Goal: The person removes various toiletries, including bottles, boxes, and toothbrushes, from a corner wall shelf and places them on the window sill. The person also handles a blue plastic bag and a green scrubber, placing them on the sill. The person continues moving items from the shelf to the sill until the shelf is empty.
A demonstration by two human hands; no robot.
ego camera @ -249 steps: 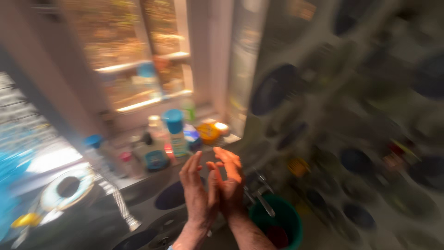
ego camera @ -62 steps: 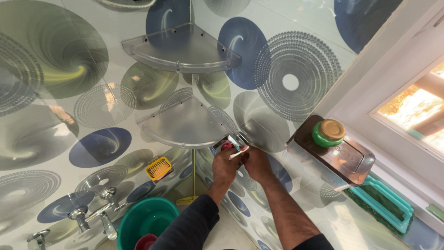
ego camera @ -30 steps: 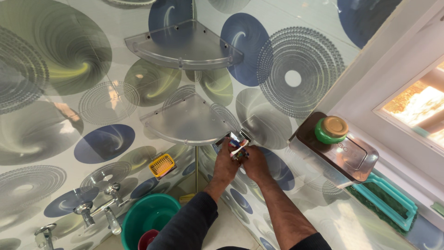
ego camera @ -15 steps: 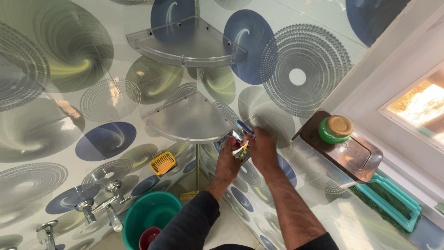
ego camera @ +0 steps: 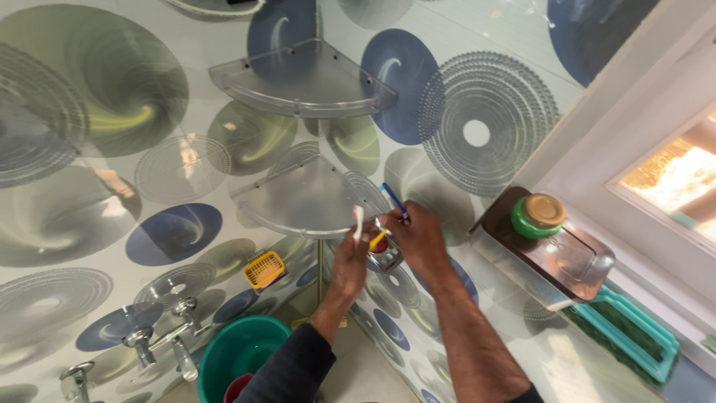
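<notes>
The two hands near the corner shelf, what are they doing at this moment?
A person stands in a tiled bathroom corner. The left hand holds a white toothbrush, and the right hand holds a blue toothbrush. Between the hands is a small shiny cup with something orange in it. All of this is just below the lower clear corner shelf. A green bucket sits under the taps.

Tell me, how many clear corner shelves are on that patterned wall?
2. The upper corner shelf sits high in the corner; the lower corner shelf is beneath it, just above the left hand and right hand. A rim at the top edge may be a third.
</notes>
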